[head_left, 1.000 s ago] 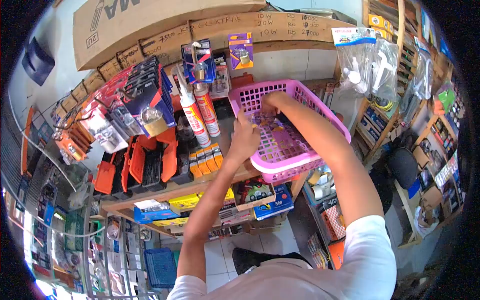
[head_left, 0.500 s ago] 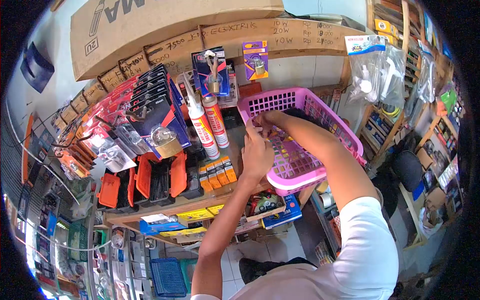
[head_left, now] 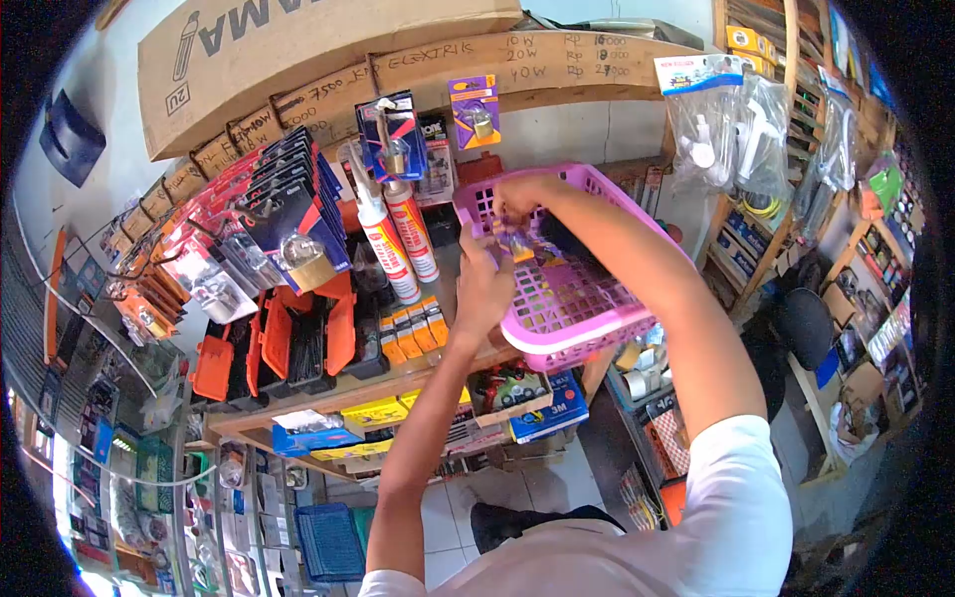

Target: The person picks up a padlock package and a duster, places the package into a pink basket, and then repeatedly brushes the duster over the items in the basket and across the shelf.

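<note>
A pink plastic basket (head_left: 587, 333) with openwork sides stands at the right end of the wooden counter. My right hand (head_left: 519, 197) reaches over it into the far left corner, fingers closed at a purple-and-yellow packet (head_left: 517, 245). On the basket's left rim, my left hand (head_left: 484, 291) is closed, its fingertips close to the same packet; what they grip is hidden. Dark items (head_left: 582, 239) lie at the back of the basket, partly behind my right forearm.
Two silicone sealant tubes (head_left: 386, 249) and small orange boxes (head_left: 413, 330) stand left of the basket. Carded padlocks (head_left: 306, 261) hang farther left, above open orange-lidded cases (head_left: 338, 323). Another purple padlock card (head_left: 476, 111) hangs behind. Bagged fittings (head_left: 704, 134) hang at right.
The view has shifted, so the basket and counter sit farther left. My right hand stays in the basket's far corner, and more of the purple-and-yellow packet shows between my hands.
</note>
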The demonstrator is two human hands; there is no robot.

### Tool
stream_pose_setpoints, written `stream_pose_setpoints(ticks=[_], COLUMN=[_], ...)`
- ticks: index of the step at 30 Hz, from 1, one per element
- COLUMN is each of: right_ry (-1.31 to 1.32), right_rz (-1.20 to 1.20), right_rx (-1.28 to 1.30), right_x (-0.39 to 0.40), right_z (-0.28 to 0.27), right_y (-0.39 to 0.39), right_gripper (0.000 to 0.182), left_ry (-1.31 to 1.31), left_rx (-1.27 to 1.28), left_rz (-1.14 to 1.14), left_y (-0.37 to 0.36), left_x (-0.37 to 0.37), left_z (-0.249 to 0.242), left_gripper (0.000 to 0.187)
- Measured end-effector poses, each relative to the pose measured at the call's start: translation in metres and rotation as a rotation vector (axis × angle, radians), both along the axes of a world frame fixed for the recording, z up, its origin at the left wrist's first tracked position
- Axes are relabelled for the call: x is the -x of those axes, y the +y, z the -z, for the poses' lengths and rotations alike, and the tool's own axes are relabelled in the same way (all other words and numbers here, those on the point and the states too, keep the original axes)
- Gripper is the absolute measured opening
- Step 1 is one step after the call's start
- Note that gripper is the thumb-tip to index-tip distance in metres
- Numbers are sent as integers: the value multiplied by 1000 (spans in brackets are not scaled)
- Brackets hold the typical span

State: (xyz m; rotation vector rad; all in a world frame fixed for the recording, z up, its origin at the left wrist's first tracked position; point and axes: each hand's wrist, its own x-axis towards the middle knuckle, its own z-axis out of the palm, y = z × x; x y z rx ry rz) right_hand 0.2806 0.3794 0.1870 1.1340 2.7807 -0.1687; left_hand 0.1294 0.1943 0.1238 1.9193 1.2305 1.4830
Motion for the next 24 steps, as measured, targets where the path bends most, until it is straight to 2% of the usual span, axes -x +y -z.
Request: stream_pose_setpoints(ticks=[1, 2, 3, 5, 6, 7, 9, 11, 12, 13, 14, 15, 17, 19, 21, 22, 24], right_ry=[57, 109, 106, 189, 231, 228, 419, 393, 524, 654, 572, 568, 101, -201, -453, -447, -389], right_rz=[-55, 88, 90, 95, 43, 49, -70, -111, -69, -27, 88, 85, 448, 465, 477, 477, 477], right_rx=[-14, 105, 104, 259, 294, 291, 436, 354, 372, 389, 269, 269, 24, -190, -29, -36, -113], right_x=[-3, -1, -2, -8, -10, -12, -15, -23, -30, -37, -47, -56, -76, -100, -94, -96, -101], right_z=[-21, -42, -59, -88, -95, -101, -109, -111, -108, -107, -111, -108, -90, -50, -44, -36, -24], right_y=[-17, -36, -52, -81, -97, -113, -147, -169, -175, -181, -187, -186, -176, -169, -190, -187, -181], right_gripper=[17, 19, 19, 28, 25, 25, 25, 23, 25, 30, 48, 48, 62, 70, 55, 55, 36], left_ry=[-2, 25, 52, 25, 34, 22, -2, -149, -199, -202, -302, -401, -463, -695, -705, -803, -909], left_rx=[3, -2, -8, -27, -51, -9, 77, 149, 74, 75, 34, -8, 43, 180, 208, 248, 267], left_rz=[-2, -87, -170, -166, -133, -83, 11, 256, 257, 253, 268, 283, 300, 443, 506, 540, 551], left_y=[-2, -6, -8, -10, -13, -21, -36, -45, -58, -67, -74, -83, -103, -120, -131, -137, -148], left_x=[-2, -4, -6, -6, -7, -8, -9, -10, -14, -14, -14, -14, -6, 2, 13, 17, 20], left_z=[-3, -7, -11, -16, -21, -28, -43, -44, -47, -48, -48, -48, -48, -44, -35, -32, -27], left_gripper=[75, 78, 80, 85, 82, 75, 60, 34, 24, 24, 24, 24, 26, 27, 33, 38, 46])
